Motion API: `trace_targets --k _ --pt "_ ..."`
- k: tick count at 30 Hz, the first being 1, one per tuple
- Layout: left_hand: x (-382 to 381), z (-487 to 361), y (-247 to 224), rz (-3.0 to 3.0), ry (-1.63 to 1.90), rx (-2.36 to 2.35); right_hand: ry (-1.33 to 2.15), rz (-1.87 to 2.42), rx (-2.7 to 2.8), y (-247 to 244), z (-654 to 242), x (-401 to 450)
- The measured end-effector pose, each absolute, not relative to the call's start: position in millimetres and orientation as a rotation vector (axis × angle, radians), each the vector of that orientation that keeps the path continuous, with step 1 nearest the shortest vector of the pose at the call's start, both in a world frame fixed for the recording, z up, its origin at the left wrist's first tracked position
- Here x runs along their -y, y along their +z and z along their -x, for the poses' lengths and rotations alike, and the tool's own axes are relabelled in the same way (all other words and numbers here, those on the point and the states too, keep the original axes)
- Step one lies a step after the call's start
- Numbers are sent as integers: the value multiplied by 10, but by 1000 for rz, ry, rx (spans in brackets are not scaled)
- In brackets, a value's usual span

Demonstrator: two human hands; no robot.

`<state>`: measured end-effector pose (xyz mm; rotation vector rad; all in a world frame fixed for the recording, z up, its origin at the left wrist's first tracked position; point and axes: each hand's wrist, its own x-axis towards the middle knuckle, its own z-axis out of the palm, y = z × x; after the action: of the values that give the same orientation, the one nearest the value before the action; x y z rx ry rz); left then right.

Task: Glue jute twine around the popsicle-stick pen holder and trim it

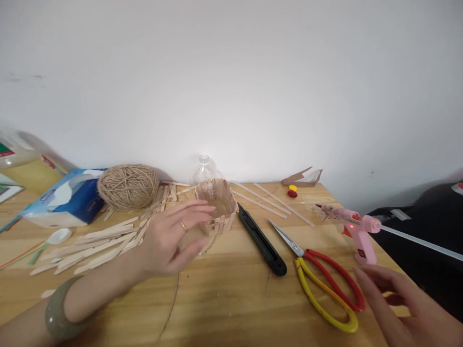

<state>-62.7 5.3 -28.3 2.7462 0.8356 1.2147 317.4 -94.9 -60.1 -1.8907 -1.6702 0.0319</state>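
Observation:
My left hand [170,236], a ring on one finger and a bangle on the wrist, is over the front left of a small cup-like holder [217,226] made of wooden pieces. Its fingers are stretched out, the thumb apart, holding nothing; whether they touch the holder I cannot tell. A thin twine [172,303] trails from below the holder to the table's front. At the lower right, my right hand [405,303] has loosely bent fingers with nothing seen in them. It is beside the red-and-yellow-handled scissors [321,274], below the pink glue gun [356,226], whose red light is lit.
A dark utility knife [262,241] lies right of the holder. Clear glue sticks [267,200] lie behind it. At left are craft sticks [97,246], a twine ball [128,185] and a blue tissue pack [68,197]. A clear bottle [204,168] stands by the wall.

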Motion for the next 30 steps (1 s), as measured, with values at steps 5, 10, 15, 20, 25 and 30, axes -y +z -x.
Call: trace_targets --k 5,10,15,20,25,30 --pt "-106 521 -170 -2709 841 -1184 815 1575 1917 -259 -1949 682" --pt "-165 432 -201 -2824 594 -1168 1534 1328 1568 -341 -1194 348" --pt "-197 453 -227 -2823 605 -1165 1448 1306 1607 -474 -1122 236" --pt "-205 457 -232 -2736 648 -1221 1100 1411 1775 -423 -1355 262" --pt "-230 493 -244 -2614 729 -1266 593 1449 1953 -410 -1540 225" --pt "-226 544 -201 -2526 792 -1226 275 1403 2095 -376 -1617 126"
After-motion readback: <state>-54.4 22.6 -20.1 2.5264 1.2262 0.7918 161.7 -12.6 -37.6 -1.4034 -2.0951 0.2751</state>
